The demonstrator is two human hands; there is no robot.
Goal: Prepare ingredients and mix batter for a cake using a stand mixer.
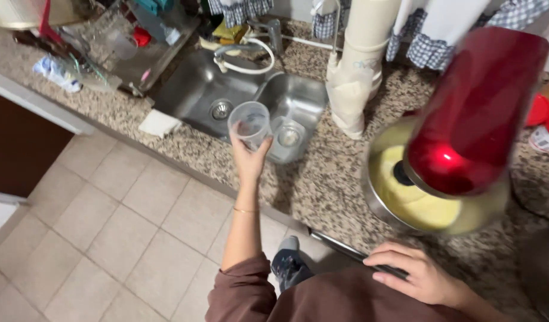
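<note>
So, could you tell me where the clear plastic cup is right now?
The clear plastic cup is in the left hand, over the steel sink's front edge.

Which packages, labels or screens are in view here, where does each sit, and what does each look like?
Crumpled plastic wrapper: on the counter at far left, beside the dish rack; white and blue, lying flat.
Labelled container: at the right edge on the counter, behind the red stand mixer; red lid, pale label, mostly cut off.
No screens or signs show.
</note>
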